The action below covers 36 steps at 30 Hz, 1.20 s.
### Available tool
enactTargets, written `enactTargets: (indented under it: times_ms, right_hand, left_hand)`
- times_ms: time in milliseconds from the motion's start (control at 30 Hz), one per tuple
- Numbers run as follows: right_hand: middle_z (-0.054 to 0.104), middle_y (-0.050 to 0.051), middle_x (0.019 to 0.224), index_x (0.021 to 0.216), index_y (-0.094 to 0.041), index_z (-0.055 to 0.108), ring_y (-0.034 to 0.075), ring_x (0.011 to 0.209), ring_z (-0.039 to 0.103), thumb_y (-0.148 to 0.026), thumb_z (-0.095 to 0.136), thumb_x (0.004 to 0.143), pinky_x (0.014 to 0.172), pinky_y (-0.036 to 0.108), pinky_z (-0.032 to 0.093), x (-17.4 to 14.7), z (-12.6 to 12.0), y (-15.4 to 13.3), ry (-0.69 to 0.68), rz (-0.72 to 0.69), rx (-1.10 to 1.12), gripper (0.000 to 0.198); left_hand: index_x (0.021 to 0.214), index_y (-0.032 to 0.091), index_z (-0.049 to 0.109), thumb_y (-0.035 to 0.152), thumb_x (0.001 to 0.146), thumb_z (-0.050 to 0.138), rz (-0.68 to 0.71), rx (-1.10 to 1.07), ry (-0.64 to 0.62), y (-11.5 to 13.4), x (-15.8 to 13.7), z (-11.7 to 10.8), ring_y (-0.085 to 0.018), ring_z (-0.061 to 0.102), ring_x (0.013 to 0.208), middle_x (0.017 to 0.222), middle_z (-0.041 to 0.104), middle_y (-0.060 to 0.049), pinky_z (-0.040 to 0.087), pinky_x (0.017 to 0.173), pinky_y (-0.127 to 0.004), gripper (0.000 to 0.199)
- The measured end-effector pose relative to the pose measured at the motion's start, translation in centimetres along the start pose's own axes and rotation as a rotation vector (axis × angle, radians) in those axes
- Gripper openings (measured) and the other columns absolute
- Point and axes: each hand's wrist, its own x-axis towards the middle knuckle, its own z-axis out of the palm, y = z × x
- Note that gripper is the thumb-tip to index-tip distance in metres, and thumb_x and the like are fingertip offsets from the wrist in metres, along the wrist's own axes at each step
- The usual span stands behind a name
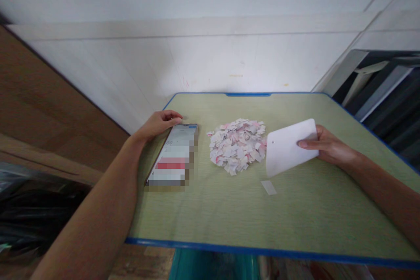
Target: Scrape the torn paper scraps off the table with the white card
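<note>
1. White plastic scraper (288,146) stood pinched in the right hand (330,146), just beside the pile of paper scraps (236,145) on the green table (295,214).
2. Left hand (157,124), fingers curled, touched the phone (173,155).

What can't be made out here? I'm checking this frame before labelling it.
Head view:
- Phone screen: blurred into blocks, unreadable.
- Paper scraps: any print too small to read.
- Right hand: palm and most fingers hidden behind the white card.
- Table: right corner cut off by the edge.

matt white plastic card (288,146), paper scraps (236,145), glossy phone (173,155)
</note>
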Motion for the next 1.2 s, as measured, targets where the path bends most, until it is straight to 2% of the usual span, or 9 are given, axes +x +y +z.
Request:
enactTargets:
  times_ms: [133,300,433,533,767,867,1000,1100,1200]
  right_hand:
    - [0.080,0.004,0.079,0.078,-0.020,0.080,0.019,0.063,0.071,-0.024,0.088,0.061,0.061,0.026,0.056,0.0,0.0,0.0,0.015,0.008,-0.006,0.020]
    - [0.080,0.005,0.076,0.076,-0.019,0.080,0.019,0.061,0.071,-0.025,0.090,0.058,0.060,0.026,0.056,0.0,0.2,-0.1,0.014,0.013,-0.012,0.022]
    - [0.080,0.004,0.076,0.076,-0.020,0.080,0.018,0.061,0.071,-0.024,0.090,0.059,0.060,0.025,0.056,0.1,0.3,-0.1,0.018,0.010,-0.009,0.021]
    - [0.080,0.005,0.077,0.078,-0.020,0.079,0.019,0.063,0.071,-0.025,0.089,0.061,0.062,0.026,0.056,0.1,0.1,0.0,0.009,0.007,-0.029,0.021]
    - [0.080,0.005,0.079,0.079,-0.019,0.079,0.019,0.064,0.071,-0.026,0.089,0.060,0.063,0.027,0.056,0.0,0.1,-0.1,0.015,0.008,-0.038,0.023]
    - [0.080,0.004,0.079,0.079,-0.019,0.080,0.018,0.064,0.071,-0.026,0.089,0.060,0.063,0.025,0.056,0.0,0.2,-0.2,0.013,0.014,-0.029,0.022]
    - [0.080,0.003,0.077,0.078,-0.018,0.080,0.017,0.062,0.071,-0.027,0.093,0.054,0.059,0.024,0.056,0.2,0.0,0.0,0.012,0.013,-0.024,0.029]
    - [0.080,0.003,0.076,0.077,-0.019,0.080,0.016,0.061,0.071,-0.028,0.093,0.052,0.058,0.023,0.056,0.4,-0.2,0.3,0.006,-0.001,-0.013,0.030]
    - [0.080,0.002,0.078,0.078,-0.019,0.080,0.015,0.062,0.072,-0.027,0.093,0.054,0.059,0.022,0.056,0.6,-0.3,0.4,-0.007,-0.010,0.002,0.028]
  left_hand:
    - [0.091,0.015,0.067,0.046,0.097,0.041,-0.020,-0.153,0.035,0.0,0.2,0.2,-0.017,0.058,0.080,0.087,0.067,-0.008,0.048,0.084,-0.030,0.040]
    - [0.092,0.014,0.066,0.040,0.098,0.041,-0.041,-0.171,0.021,-0.1,0.3,0.3,-0.017,0.056,0.079,0.085,0.065,-0.007,0.048,0.083,-0.029,0.037]
    - [0.089,0.014,0.066,0.042,0.091,0.049,-0.012,-0.064,-0.005,0.6,-0.2,0.3,-0.018,0.058,0.082,0.085,0.065,-0.006,0.047,0.081,-0.029,0.032]
    - [0.085,0.017,0.067,0.054,0.079,0.059,-0.027,0.034,-0.104,1.5,-0.7,0.1,-0.022,0.061,0.086,0.089,0.068,-0.006,0.048,0.077,-0.029,0.038]
    - [0.106,0.021,0.067,0.055,0.054,0.076,0.061,0.138,-0.331,2.5,-1.2,-1.1,-0.027,0.061,0.101,0.108,0.067,-0.007,0.049,0.086,-0.031,0.063]
    - [0.112,0.021,0.066,0.052,0.048,0.081,0.094,0.179,-0.362,2.3,-1.2,-1.4,-0.028,0.060,0.106,0.115,0.066,-0.008,0.048,0.090,-0.031,0.072]
    - [0.103,0.019,0.069,0.062,0.064,0.070,0.078,0.166,-0.279,1.7,-0.6,-0.6,-0.026,0.062,0.099,0.105,0.069,-0.007,0.049,0.087,-0.031,0.058]
    - [0.078,0.016,0.067,0.067,0.080,0.047,-0.021,0.079,-0.039,1.1,0.2,0.5,-0.026,0.062,0.087,0.087,0.069,-0.010,0.049,0.080,-0.034,0.054]
    - [0.073,0.017,0.067,0.059,0.085,0.042,-0.066,0.009,0.097,0.5,0.9,1.6,-0.026,0.062,0.080,0.080,0.068,-0.012,0.049,0.074,-0.033,0.051]
